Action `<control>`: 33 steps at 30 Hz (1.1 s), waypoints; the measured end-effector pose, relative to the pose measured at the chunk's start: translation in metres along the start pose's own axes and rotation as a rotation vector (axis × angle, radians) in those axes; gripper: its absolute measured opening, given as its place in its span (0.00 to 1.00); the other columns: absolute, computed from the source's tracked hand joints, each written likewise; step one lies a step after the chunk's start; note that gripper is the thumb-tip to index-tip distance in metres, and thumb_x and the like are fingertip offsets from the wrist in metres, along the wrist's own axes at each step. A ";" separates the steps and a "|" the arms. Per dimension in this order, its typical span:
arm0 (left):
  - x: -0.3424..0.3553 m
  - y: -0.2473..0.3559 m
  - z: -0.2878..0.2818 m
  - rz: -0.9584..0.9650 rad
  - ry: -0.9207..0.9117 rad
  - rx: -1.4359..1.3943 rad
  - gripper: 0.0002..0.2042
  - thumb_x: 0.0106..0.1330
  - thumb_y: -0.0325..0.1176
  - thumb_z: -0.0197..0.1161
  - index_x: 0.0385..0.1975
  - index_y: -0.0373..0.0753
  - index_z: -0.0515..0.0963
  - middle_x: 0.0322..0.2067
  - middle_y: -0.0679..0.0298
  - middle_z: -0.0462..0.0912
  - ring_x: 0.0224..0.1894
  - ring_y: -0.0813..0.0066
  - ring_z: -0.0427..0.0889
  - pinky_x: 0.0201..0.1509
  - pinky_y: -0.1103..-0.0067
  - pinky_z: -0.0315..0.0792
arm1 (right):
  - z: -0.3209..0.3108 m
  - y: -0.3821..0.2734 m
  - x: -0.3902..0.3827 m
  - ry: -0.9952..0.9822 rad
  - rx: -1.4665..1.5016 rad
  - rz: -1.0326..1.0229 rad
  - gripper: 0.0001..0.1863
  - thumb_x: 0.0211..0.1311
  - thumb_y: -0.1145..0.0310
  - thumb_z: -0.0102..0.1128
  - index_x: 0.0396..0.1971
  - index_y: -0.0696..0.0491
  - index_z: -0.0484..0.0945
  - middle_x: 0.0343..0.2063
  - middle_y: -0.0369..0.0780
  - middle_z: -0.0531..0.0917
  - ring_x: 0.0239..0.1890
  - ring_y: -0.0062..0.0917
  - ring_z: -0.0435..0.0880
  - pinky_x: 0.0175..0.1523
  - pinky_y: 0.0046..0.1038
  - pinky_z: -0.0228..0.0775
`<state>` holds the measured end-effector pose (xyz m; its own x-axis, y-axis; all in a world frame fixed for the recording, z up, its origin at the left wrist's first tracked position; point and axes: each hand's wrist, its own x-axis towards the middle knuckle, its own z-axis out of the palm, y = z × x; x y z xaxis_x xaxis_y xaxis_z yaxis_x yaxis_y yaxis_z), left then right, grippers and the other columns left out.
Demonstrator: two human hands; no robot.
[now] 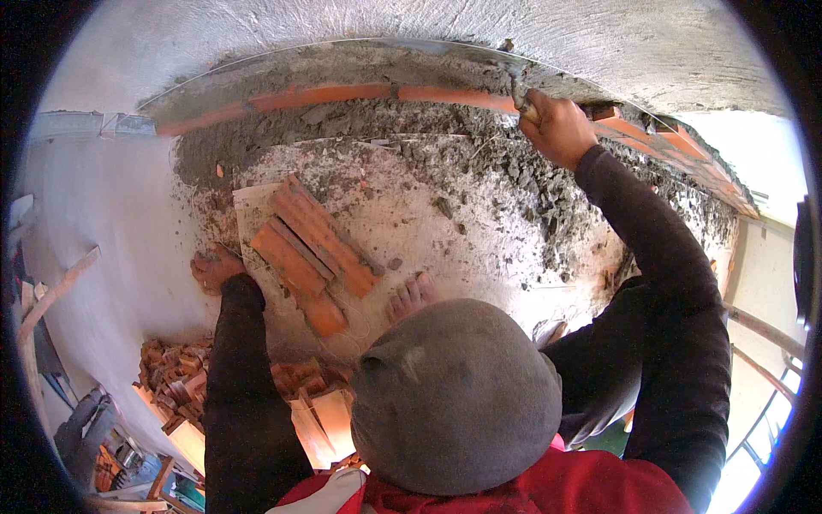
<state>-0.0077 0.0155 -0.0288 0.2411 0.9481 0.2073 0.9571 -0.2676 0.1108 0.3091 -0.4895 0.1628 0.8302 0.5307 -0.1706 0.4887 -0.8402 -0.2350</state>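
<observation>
- At upper right, the right hand (558, 128) grips a trowel (517, 91) (blade unclear from here).
- Leftward from it, the brick row (325, 94) runs lengthwise.
- At left, the left hand (217, 269) is farther; its grip I can't tell.

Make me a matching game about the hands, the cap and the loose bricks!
Things:
1. left hand
2. right hand
3. cap
4. loose bricks

Clues:
A. up by the brick row, gripping a tool
B. orange, lying in a small group
C. just left of the loose bricks
D. dark grey

Right pairs: 1-C, 2-A, 3-D, 4-B
</observation>
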 end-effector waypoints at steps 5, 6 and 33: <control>0.007 -0.013 0.013 0.033 0.079 0.041 0.30 0.65 0.60 0.45 0.58 0.43 0.66 0.60 0.62 0.61 0.60 0.60 0.63 0.64 0.56 0.50 | 0.005 -0.009 0.014 -0.089 -0.028 -0.054 0.11 0.53 0.67 0.56 0.36 0.54 0.72 0.20 0.50 0.78 0.25 0.47 0.79 0.32 0.46 0.71; 0.009 -0.019 0.014 0.049 0.104 0.038 0.30 0.64 0.60 0.46 0.57 0.43 0.66 0.60 0.61 0.61 0.60 0.60 0.64 0.64 0.56 0.50 | -0.003 -0.012 0.015 -0.122 -0.094 -0.040 0.12 0.53 0.66 0.56 0.37 0.53 0.72 0.21 0.50 0.79 0.25 0.48 0.79 0.32 0.46 0.71; 0.003 -0.002 0.011 -0.033 0.040 -0.073 0.29 0.64 0.58 0.48 0.58 0.44 0.63 0.61 0.59 0.59 0.65 0.63 0.57 0.65 0.56 0.46 | 0.008 -0.024 0.026 -0.048 -0.187 -0.007 0.09 0.53 0.69 0.55 0.31 0.58 0.75 0.22 0.53 0.78 0.27 0.49 0.79 0.34 0.44 0.70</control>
<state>-0.0072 0.0203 -0.0390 0.2015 0.9494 0.2408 0.9500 -0.2493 0.1882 0.3166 -0.4544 0.1563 0.8154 0.5372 -0.2158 0.5391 -0.8404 -0.0551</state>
